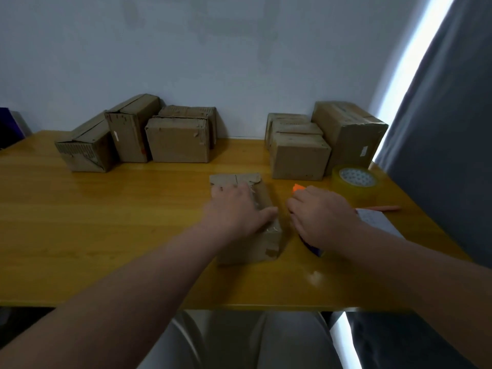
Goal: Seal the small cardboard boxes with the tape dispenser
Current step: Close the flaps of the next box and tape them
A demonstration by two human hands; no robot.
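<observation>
Step in hand: picking up the tool. Left hand (235, 209) lies flat, fingers spread, pinning the small box (266, 243) mid-tabletop (106, 222). Right hand (319, 211) curls over the tape dispenser (298, 188) lying just right of the box. Next, probably: lift the dispenser, set it at the seam's end and pull along, left hand clear of the path.

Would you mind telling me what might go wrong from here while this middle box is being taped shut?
1. The left hand lies flat over the box top, so the tape dispenser under the right hand might catch its fingers.
2. The box's far flaps look ragged, so tape may wrinkle there.
3. The tape roll and paper sit close by the right arm and could get knocked.
</observation>
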